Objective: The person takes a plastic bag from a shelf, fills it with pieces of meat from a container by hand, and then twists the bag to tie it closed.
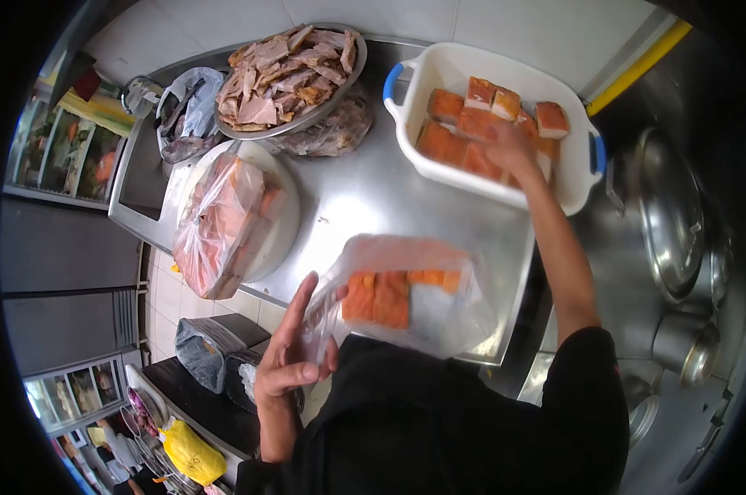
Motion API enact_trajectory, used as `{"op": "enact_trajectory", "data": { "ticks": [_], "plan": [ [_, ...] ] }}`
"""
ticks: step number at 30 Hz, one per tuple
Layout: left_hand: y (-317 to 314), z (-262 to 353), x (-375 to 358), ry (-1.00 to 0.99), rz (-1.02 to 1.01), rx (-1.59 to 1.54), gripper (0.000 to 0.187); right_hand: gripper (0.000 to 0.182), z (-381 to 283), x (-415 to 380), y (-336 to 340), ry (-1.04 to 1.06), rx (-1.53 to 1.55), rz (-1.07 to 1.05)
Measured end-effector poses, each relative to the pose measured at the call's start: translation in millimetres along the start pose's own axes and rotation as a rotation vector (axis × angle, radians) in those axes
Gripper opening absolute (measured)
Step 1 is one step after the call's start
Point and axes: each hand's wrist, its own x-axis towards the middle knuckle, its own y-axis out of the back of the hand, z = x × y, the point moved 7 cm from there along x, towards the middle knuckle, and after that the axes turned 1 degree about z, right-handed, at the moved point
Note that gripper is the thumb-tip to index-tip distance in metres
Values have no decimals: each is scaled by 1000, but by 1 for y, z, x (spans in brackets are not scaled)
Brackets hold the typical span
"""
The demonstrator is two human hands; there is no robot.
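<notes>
My left hand (295,355) holds the edge of a clear plastic bag (464,322), its fingers hooked at the bag's mouth and the thumb sticking out. Inside the bag lie several orange-brown blocks of meat (375,299). Over on the right, my right hand (509,148) reaches down into a white tub (464,62) with blue handles. Its fingers are smeared by motion among browned, skin-topped meat blocks (443,142), and I cannot tell whether they grip one.
A metal bowl (361,62) heaped with sliced meat (266,74) stands at the back left. Nearer, a filled plastic bag (224,219) rests on a round white board (286,223). The steel table (340,177) ends near my body; a large lidded pot (670,214) stands right.
</notes>
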Motion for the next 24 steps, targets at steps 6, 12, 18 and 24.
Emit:
{"op": "enact_trajectory", "data": {
  "ticks": [6,12,18,24],
  "plan": [
    [0,-2,-4,-25,-5,-67,122,74,8,32,-42,48,-477,-207],
    [0,-2,-3,-27,14,-75,121,83,8,27,-22,12,-331,-219],
    [-2,-3,-1,-30,-4,-73,118,83,14,50,-29,-30,-269,-19],
    [-5,-2,1,-51,-7,-33,116,70,-5,64,-32,-60,-543,-23]
  ]
}}
